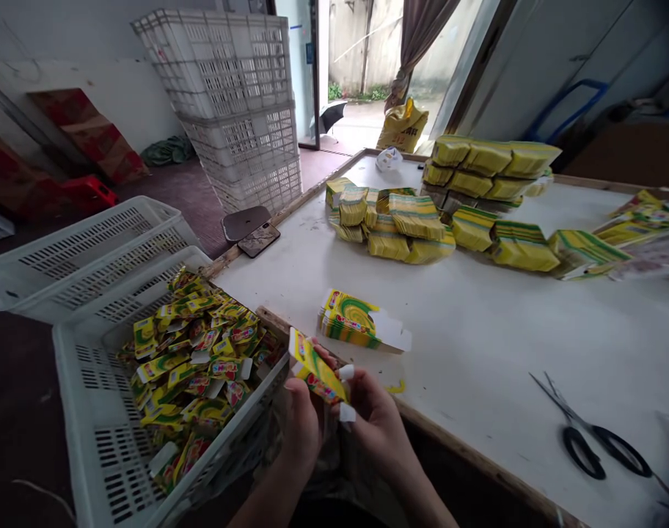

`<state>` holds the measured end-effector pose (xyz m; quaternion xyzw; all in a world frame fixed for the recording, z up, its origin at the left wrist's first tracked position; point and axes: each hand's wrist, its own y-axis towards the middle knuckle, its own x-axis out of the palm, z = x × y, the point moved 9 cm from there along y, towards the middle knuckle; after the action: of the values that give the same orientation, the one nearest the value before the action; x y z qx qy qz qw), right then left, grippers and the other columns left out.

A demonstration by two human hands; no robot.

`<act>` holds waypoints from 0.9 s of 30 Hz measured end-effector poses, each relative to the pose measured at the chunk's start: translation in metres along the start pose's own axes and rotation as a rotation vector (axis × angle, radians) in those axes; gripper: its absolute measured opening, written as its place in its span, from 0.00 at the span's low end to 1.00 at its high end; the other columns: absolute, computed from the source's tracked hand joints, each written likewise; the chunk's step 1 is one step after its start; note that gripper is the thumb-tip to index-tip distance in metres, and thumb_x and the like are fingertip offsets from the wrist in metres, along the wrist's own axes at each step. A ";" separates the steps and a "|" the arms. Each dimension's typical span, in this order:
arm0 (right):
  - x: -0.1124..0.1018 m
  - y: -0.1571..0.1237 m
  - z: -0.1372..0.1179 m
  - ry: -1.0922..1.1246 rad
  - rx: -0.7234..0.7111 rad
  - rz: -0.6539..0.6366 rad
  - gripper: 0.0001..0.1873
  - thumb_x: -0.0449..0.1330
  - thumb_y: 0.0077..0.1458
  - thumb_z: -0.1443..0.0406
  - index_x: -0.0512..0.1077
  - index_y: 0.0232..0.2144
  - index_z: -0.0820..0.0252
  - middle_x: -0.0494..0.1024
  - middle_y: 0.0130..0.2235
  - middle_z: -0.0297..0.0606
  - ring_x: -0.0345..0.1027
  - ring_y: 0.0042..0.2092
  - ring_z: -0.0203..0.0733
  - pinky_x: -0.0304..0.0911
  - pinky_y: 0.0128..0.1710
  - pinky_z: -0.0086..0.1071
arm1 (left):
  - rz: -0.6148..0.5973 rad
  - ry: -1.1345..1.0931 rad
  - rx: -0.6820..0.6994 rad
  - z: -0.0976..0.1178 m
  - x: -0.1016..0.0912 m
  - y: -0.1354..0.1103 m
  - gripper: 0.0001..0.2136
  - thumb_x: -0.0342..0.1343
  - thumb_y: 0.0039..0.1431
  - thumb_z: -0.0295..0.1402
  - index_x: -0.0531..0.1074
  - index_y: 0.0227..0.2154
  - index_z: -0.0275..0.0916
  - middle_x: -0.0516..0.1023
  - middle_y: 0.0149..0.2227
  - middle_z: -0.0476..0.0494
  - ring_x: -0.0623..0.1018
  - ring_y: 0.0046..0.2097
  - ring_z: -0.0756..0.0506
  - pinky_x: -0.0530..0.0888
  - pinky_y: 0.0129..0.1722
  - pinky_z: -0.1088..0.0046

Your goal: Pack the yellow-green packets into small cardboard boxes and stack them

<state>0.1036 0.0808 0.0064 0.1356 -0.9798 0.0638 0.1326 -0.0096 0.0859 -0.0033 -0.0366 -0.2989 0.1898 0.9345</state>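
My left hand [303,422] is wrapped round a small yellow and green carton [315,367], which is tilted over the table's front edge. At its lower right end, my right hand [375,407] closes its thumb and fingers on the same carton. White patches show at the right fingertips; whether they are flaps or finger wraps I cannot tell. Just beyond the hands lies a stack of flattened cartons [348,319] with a white flap sticking out to the right. To the left, a white plastic crate [111,440] holds many small yellow cartons [202,359].
Bundles of flat cartons [417,216] stand across the far side of the white table [455,330]. Black-handled scissors [582,425] lie at the right. A phone [259,240] rests at the left edge, near tall stacked crates [240,95]. Another crate [92,249] stands behind the filled one.
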 end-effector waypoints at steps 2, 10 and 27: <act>-0.013 0.001 -0.006 -0.026 -0.052 0.042 0.14 0.65 0.51 0.62 0.69 0.41 0.55 0.72 0.32 0.32 0.66 0.34 0.38 0.62 0.33 0.28 | -0.050 0.067 0.018 -0.004 0.000 -0.003 0.26 0.57 0.48 0.59 0.74 0.40 0.42 0.79 0.38 0.46 0.77 0.39 0.45 0.74 0.41 0.70; -0.048 -0.014 -0.057 -0.544 -0.387 0.026 0.06 0.58 0.58 0.69 0.73 0.35 0.53 0.76 0.33 0.36 0.70 0.34 0.41 0.65 0.33 0.31 | -0.290 0.169 -0.129 0.013 0.001 0.004 0.33 0.53 0.48 0.63 0.79 0.38 0.35 0.82 0.38 0.35 0.80 0.43 0.36 0.74 0.46 0.59; -0.080 -0.023 -0.034 -0.175 -0.108 0.302 0.11 0.64 0.54 0.57 0.71 0.31 0.58 0.72 0.27 0.34 0.64 0.29 0.39 0.62 0.29 0.30 | -0.739 1.304 0.481 0.012 0.043 -0.038 0.34 0.60 0.51 0.31 0.51 0.59 0.41 0.74 0.51 0.34 0.77 0.49 0.37 0.76 0.46 0.61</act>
<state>0.1930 0.0847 0.0191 -0.0155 -0.9988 0.0183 0.0428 0.0287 0.0661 0.0365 0.1643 0.3663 -0.1338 0.9060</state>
